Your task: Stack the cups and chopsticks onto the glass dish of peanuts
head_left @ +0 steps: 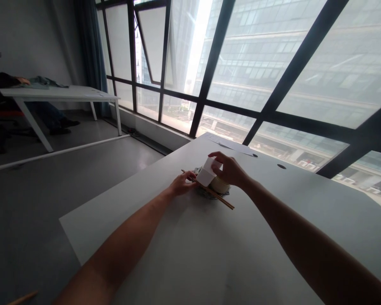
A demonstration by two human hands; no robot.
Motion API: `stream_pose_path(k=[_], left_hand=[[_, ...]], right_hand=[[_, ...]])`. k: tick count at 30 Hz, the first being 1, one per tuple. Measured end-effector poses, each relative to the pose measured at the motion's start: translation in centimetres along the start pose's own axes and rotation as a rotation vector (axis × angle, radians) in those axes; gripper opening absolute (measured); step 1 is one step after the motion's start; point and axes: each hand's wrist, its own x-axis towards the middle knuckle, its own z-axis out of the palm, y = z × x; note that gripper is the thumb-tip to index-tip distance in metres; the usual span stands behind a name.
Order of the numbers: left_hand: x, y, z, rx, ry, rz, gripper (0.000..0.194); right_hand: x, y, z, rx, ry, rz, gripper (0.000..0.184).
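A small white box (206,173) is tilted above a dish with a dark patterned, wavy rim (206,195). My right hand (230,169) grips the box from its far and right sides, fingers bent round it. Beside the box, in the dish, sits a round cream-coloured thing (220,185), partly covered by the box and my right hand. A pair of wooden chopsticks (222,200) slants across the near side of the dish. My left hand (180,185) is closed round their left part at the dish's left edge; its fingertips are partly hidden.
The white table (178,237) carries paper sheets (231,147) at its far edge, near two dark round holes (281,166). Large windows stand behind it. At the left, a person sits at another white table (66,92).
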Motion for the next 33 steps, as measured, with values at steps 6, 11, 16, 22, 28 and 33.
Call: stream_pose_path(k=[6, 11, 16, 22, 28, 33], left_hand=[[0.2, 0.0, -0.1, -0.087, -0.048, -0.008, 0.031], [0.5, 0.0, -0.2, -0.189, -0.09, -0.019, 0.035], [0.7, -0.1, -0.4, -0.237, -0.106, -0.052, 0.043], [0.7, -0.1, -0.4, -0.215, -0.059, -0.109, 0.048], [0.7, -0.1, -0.4, -0.238, -0.066, -0.12, 0.045], [0.7, -0.4, -0.4, -0.267, -0.071, -0.143, 0.045]], right_hand=[[-0.4, -0.9, -0.4, -0.066, -0.018, -0.001, 0.04], [-0.9, -0.8, -0.4, -0.062, -0.013, 0.006, 0.039], [-1.2, -0.9, -0.7, -0.056, -0.012, 0.004, 0.038], [-1.9, -1.0, -0.8, -0.101, -0.025, 0.04, 0.045], [-2.1, -1.1, -0.4, -0.127, -0.04, 0.089, 0.046], [-2.1, -0.9, -0.6, -0.151, -0.082, 0.112, 0.037]])
